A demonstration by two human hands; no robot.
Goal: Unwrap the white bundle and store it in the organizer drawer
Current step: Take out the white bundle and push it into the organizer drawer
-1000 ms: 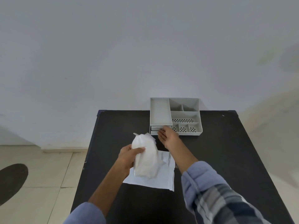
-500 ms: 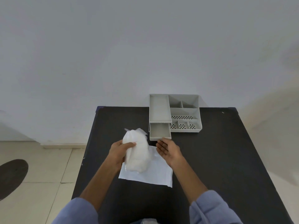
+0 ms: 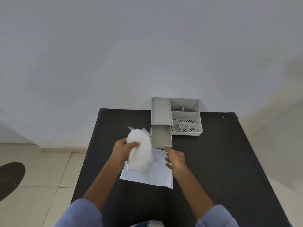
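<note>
Since the earlier frames the organizer drawer [image 3: 161, 135] has been pulled out toward the person and is now standing open, and the right hand [image 3: 175, 159] has come back from the drawer's front to the near side of it.

The white bundle [image 3: 140, 153] is being held up above the bench [image 3: 213, 161], roughly midway between the left and right edges and nearer the far edge than the near one. The left hand [image 3: 122, 150] is gripping it from the left, with the thumb pressing across its front and the remaining fingers [image 3: 134, 143] wrapping around its upper half. A loose flap of clear wrapping is sticking out at the bundle's top. The bundle's lower end is hanging over a flat white sheet [image 3: 152, 176] lying on the bench.

The right hand is hovering just right of the bundle, not touching it, with its fingers loosely spread and empty, over the sheet's far right corner and just short of the drawer's front.

The open drawer is showing a bare grey floor with nothing in it. The grey organizer [image 3: 185, 115] is sitting at the far edge of the bench against the wall; its long left tray and its smaller compartments are all looking empty, three of them having perforated floors.

The bundle is hiding most of the left hand's fingers and part of the sheet. What the bundle holds is too washed out to tell. Both blue sleeves are cut off at the bottom edge.
</note>
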